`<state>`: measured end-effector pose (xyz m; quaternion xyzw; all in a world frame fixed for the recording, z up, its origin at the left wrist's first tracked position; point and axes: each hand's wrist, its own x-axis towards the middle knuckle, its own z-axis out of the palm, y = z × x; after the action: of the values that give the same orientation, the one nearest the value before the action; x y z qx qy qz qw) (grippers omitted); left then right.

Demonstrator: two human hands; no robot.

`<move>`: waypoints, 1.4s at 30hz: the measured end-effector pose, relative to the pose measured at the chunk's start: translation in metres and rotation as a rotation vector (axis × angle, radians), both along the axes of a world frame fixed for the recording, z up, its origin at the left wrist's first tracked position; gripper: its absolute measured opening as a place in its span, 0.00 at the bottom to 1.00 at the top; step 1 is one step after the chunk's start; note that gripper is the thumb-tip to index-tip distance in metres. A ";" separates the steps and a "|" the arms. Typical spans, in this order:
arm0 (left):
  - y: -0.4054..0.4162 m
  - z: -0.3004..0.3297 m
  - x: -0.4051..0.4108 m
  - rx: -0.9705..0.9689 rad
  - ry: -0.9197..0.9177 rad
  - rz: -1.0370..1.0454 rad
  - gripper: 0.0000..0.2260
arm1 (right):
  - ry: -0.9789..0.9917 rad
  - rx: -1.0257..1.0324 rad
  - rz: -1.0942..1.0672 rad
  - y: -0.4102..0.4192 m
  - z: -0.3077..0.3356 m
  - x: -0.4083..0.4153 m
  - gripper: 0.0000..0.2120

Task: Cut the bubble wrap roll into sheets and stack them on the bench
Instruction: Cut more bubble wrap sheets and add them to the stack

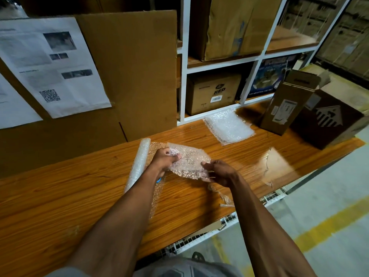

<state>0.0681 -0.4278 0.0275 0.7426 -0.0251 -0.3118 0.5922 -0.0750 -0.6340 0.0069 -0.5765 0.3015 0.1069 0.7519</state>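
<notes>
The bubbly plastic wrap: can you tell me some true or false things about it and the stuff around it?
1. Both hands hold a clear bubble wrap sheet. True: the left hand and right hand grip it.
2. The white bubble wrap roll stands upright. False: it lies on the wooden bench.
3. A stack of cut bubble wrap sheets lies near the white shelf frame. True.
4. The stack sits on the floor. False: it is on the bench.

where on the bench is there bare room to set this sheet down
Bare wood lies left of the bubble wrap roll on the bench, and between the sheet stack and the held sheet. Crowded at the right end: tall carton, dark box, torn film.
</notes>
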 end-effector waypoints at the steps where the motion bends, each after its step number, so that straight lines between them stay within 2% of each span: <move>1: 0.000 -0.004 0.000 0.012 0.011 -0.001 0.38 | -0.004 0.021 -0.026 0.000 -0.004 0.000 0.09; 5: -0.001 -0.020 -0.002 0.066 0.104 -0.037 0.38 | -0.041 0.062 -0.110 0.003 -0.012 0.001 0.03; 11: 0.010 -0.050 -0.003 0.280 0.128 -0.123 0.27 | 0.075 -0.161 -0.160 0.010 -0.025 -0.008 0.15; 15: 0.011 -0.054 -0.008 0.353 0.083 -0.133 0.26 | 0.145 -0.252 -0.245 0.014 -0.040 -0.012 0.16; 18: 0.015 -0.067 -0.005 0.396 0.020 -0.153 0.22 | 0.255 -0.473 -0.159 0.011 -0.051 -0.012 0.11; 20: 0.018 -0.076 -0.004 0.423 0.007 -0.144 0.20 | 0.331 -0.583 -0.085 0.010 -0.058 -0.015 0.17; 21: 0.019 -0.080 -0.004 0.442 0.006 -0.140 0.19 | 0.356 -0.601 -0.065 0.010 -0.062 -0.015 0.16; 25: 0.023 -0.098 -0.005 0.451 0.027 -0.131 0.15 | 0.417 -0.563 -0.100 0.022 -0.051 -0.019 0.07; 33: 0.024 -0.093 -0.013 0.368 0.102 -0.061 0.10 | 0.427 -0.603 -0.149 0.031 -0.042 -0.025 0.09; 37: 0.026 -0.092 -0.015 0.354 0.123 -0.055 0.10 | 0.450 -0.307 -0.210 0.035 -0.036 -0.026 0.08; 42: 0.029 -0.094 -0.012 0.365 0.119 -0.076 0.12 | 0.463 -0.190 -0.148 0.044 -0.040 -0.031 0.10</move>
<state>0.0557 -0.3984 -0.0663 0.8164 0.0389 -0.3767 0.4360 -0.1056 -0.5904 -0.0333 -0.5812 0.5156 0.1521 0.6110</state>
